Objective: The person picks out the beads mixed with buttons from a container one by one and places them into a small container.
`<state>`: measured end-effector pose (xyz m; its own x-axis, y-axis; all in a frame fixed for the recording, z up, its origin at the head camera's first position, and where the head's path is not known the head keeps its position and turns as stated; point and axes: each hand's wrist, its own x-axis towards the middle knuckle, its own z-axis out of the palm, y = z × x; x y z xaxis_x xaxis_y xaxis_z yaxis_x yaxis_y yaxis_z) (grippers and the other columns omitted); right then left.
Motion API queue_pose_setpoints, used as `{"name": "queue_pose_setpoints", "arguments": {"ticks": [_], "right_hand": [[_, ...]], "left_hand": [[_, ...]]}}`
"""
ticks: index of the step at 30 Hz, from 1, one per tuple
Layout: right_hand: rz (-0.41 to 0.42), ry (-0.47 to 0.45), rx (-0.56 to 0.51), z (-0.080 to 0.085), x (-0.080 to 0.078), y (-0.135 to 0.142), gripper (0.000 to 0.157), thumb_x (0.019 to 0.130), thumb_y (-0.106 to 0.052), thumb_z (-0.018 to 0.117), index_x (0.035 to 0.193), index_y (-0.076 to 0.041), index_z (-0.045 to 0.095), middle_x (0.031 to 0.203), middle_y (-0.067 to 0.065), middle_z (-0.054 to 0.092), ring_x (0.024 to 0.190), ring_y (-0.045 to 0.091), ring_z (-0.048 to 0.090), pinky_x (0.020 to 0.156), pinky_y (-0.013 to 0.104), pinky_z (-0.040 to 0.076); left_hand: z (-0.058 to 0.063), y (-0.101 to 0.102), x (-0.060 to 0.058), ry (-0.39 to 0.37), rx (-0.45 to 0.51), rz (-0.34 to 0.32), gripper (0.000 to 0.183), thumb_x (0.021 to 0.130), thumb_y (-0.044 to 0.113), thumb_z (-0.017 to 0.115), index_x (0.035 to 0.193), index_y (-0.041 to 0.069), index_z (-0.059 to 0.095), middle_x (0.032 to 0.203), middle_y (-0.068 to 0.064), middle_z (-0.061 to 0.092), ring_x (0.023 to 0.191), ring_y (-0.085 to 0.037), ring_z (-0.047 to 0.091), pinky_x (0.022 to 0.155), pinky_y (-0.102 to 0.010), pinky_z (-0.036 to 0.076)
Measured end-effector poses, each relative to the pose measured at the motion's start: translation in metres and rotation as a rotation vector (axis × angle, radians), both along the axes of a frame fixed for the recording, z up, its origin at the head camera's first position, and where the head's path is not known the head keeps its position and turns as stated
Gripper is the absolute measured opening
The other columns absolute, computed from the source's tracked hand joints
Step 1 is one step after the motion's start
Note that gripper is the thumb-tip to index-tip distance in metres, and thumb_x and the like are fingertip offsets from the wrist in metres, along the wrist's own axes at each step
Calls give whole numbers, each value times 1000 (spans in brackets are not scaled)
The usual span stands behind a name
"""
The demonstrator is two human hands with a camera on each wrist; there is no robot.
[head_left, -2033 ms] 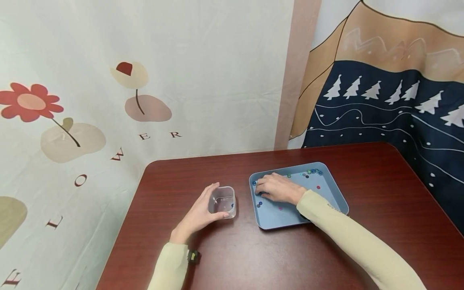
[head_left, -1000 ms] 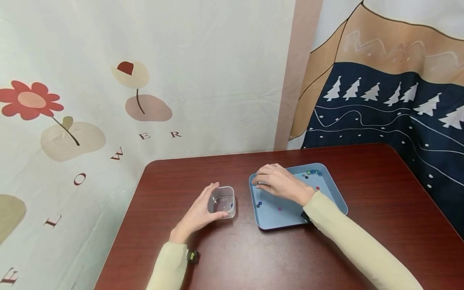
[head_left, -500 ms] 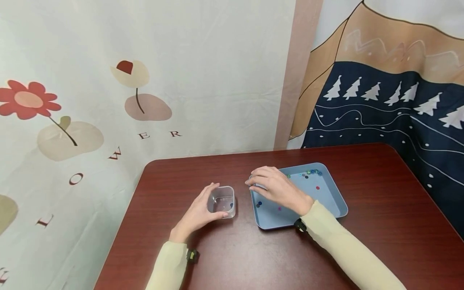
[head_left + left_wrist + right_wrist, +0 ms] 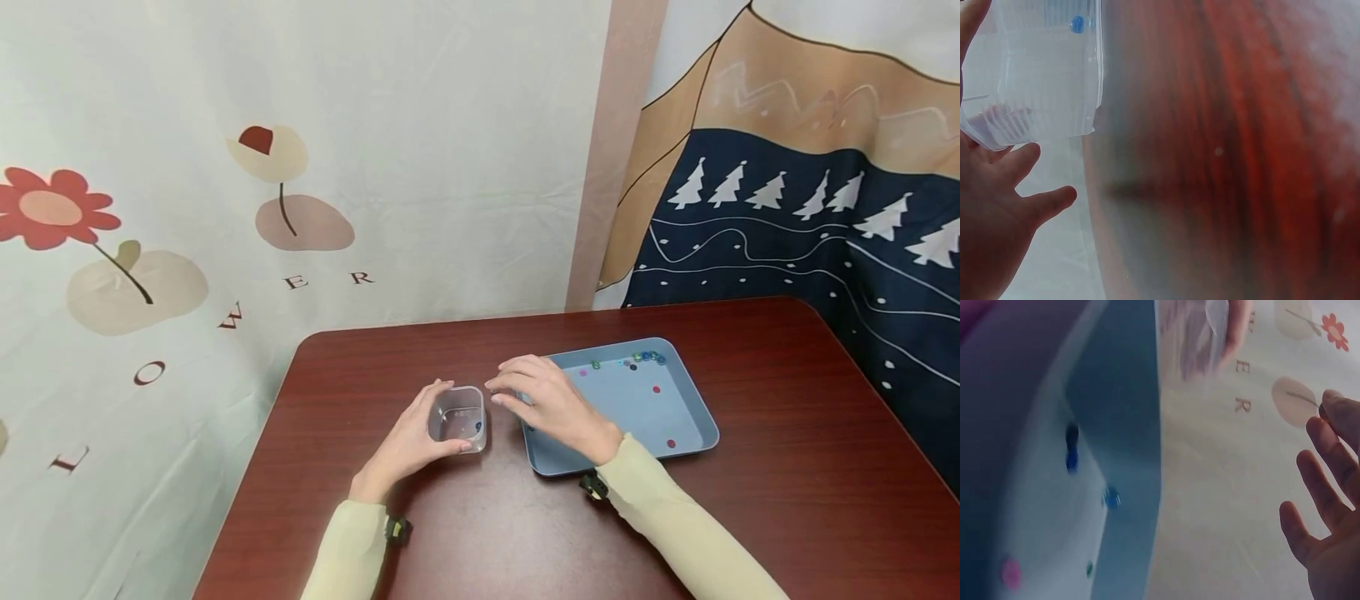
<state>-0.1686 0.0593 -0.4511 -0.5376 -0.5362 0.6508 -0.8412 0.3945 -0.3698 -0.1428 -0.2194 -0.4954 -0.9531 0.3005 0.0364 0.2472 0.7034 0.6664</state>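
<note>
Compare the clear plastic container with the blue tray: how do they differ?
The clear plastic container is see-through, while the blue tray is opaque. The container is much smaller and looks deeper for its width; the tray is broad and shallow. The left hand grips the container, but no hand grips the tray. One blue bead shows in the container, against several colours of beads in the tray. Both are open-topped with rounded corners.

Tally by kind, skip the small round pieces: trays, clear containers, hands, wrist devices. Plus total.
Trays: 1, blue tray
Clear containers: 1, clear container
Hands: 2, left hand and right hand
Wrist devices: 2, left wrist device and right wrist device
Total: 6
</note>
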Motion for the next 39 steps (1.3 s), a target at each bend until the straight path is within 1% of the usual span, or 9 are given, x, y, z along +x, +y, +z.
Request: {"name": "queue_pose_setpoints", "arguments": {"ticks": [6,12,17,20,26,30,34,39], "right_hand": [[1,21,-20,-11,4,-23,20,89,-15,83,108,-13,80,109,3,74,110,21,66,94,42,53],[-11,-2,-18,-19,5,-35,19,90,-16,82,108,-13,80,107,1,73,108,20,65,92,40,53],[-36,-44,9,-24,5,-39,19,91,-17,81,110,-13,80,108,1,73,108,20,65,92,41,53],[-53,-59,21,-27,4,-41,18,92,-17,80,110,-14,80,108,0,73,108,20,65,92,41,52],[-84,-81,52,-32,2,-42,17,93,-19,80,110,-16,80,108,-1,73,110,20,64,92,43,52],[-97,-107,82,-34,2,-43,17,94,-20,78,111,-16,80,110,-2,73,111,20,64,93,44,52],[-102,-109,98,-37,1,-43,17,95,-21,78,111,-16,80,110,-2,73,112,20,64,94,45,51],[-97,-104,94,-40,0,-44,18,94,-20,79,111,-15,79,108,-2,73,110,21,64,93,46,52]], "left_hand": [[0,0,0,8,-8,-11,104,74,51,91,157,16,40,163,-17,37,151,-34,35,117,-57,37],[1,0,1,2,-3,-8,105,74,49,92,158,13,40,163,-17,37,151,-35,35,117,-58,37],[2,0,1,5,2,-10,105,75,50,91,157,11,40,163,-18,37,150,-37,35,117,-59,37],[1,0,1,11,1,-13,104,75,51,91,157,13,40,163,-18,37,150,-38,35,116,-59,37],[2,0,2,12,-1,-12,106,74,53,91,158,15,40,163,-14,38,151,-35,34,118,-57,37],[1,0,2,12,0,-18,106,74,54,91,158,15,39,163,-14,38,152,-34,33,118,-57,36],[2,0,2,5,1,-17,106,74,54,90,158,16,39,163,-13,37,152,-33,32,118,-56,36],[3,1,3,8,11,-15,105,74,54,90,158,15,39,163,-13,38,152,-35,34,117,-58,36]]}}
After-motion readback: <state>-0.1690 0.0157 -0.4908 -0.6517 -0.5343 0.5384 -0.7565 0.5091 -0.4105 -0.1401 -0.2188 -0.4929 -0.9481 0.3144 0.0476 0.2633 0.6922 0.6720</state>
